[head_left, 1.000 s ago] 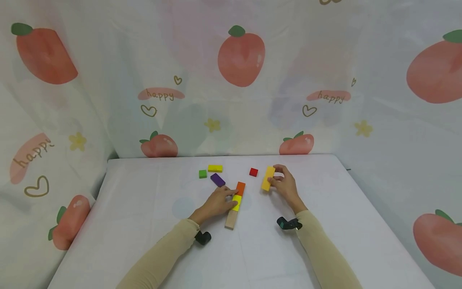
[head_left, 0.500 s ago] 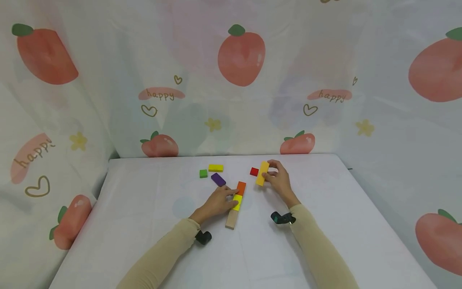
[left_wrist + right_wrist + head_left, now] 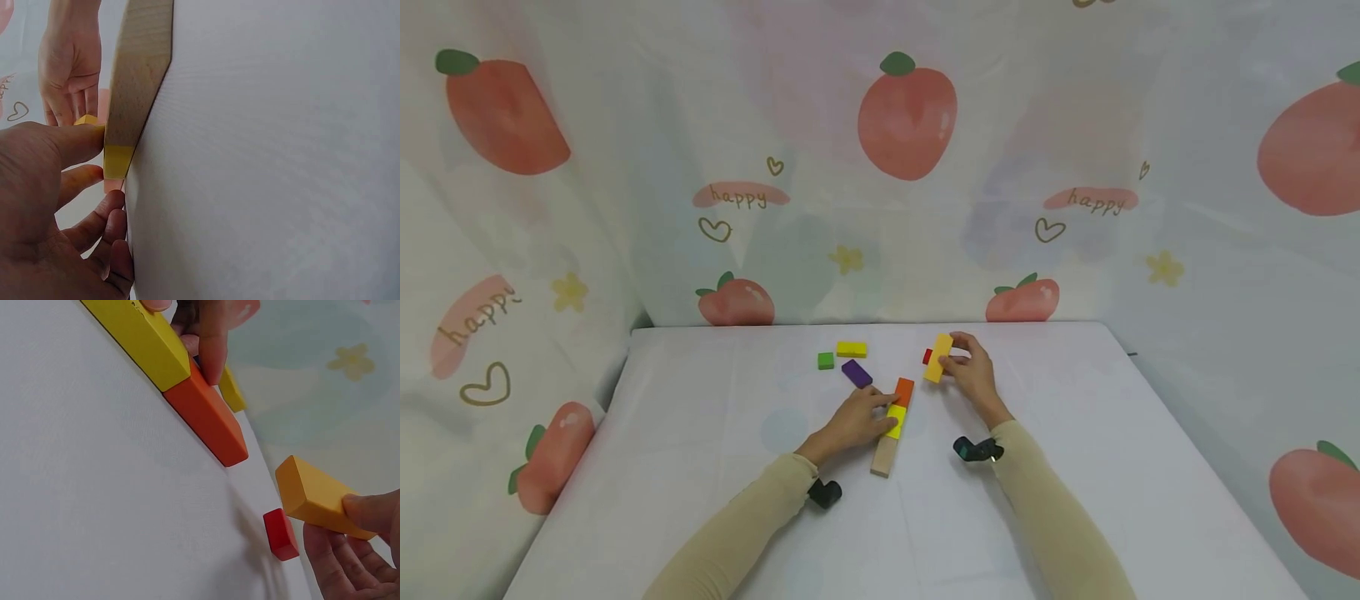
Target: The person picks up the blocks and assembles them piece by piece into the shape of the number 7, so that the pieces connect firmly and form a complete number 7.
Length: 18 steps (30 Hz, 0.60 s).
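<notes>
In the head view, a row of wooden blocks lies end to end: a plain wood block, a yellow block and an orange block. My left hand rests on this row, its thumb on the yellow block and its straight index finger touching the orange one. The right hand pinches a yellow-orange block between thumb and fingers, held above the table. Behind that held block sits a small red block, partly covered in the head view.
Past the left hand lie a purple block, a green block and another yellow block. A white cloth covers the table. A patterned curtain hangs at its back edge.
My right hand has moved left and slightly away from me with the yellow-orange block, which now partly covers the red block. The left hand and the row keep their places.
</notes>
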{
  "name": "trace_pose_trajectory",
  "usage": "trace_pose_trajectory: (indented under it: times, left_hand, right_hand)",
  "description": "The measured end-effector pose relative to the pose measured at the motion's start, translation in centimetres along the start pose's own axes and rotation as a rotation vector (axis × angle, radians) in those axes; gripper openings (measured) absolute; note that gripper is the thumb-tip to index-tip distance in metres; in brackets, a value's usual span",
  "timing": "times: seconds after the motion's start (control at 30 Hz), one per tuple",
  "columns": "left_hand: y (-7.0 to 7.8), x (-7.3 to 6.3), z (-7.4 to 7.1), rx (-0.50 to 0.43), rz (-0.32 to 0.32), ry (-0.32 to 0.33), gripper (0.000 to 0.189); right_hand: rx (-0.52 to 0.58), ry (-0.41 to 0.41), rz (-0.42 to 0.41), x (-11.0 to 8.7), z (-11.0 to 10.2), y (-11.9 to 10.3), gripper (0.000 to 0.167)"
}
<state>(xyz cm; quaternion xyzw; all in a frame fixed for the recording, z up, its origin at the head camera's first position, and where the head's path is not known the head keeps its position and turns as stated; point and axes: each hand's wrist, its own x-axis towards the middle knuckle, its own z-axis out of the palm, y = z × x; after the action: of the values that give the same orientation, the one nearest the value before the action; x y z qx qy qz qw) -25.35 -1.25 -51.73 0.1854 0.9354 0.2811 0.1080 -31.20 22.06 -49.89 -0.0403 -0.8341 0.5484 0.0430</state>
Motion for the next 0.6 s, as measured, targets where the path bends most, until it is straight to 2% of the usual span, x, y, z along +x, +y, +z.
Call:
trace_pose_trajectory:
  times: [0.33, 0.6]
  left_hand:
    - [-0.1, 0.0, -0.1, -0.004, 0.009, -0.007, 0.051]
    - [0.0, -0.1, -0.1, -0.019, 0.004, -0.006, 0.05]
  right_hand:
    - [0.114, -0.018, 0.03, 0.8, 1.6, 0.5, 0.055]
    - [0.111, -0.019, 0.03, 1.0, 2.4, 0.4, 0.054]
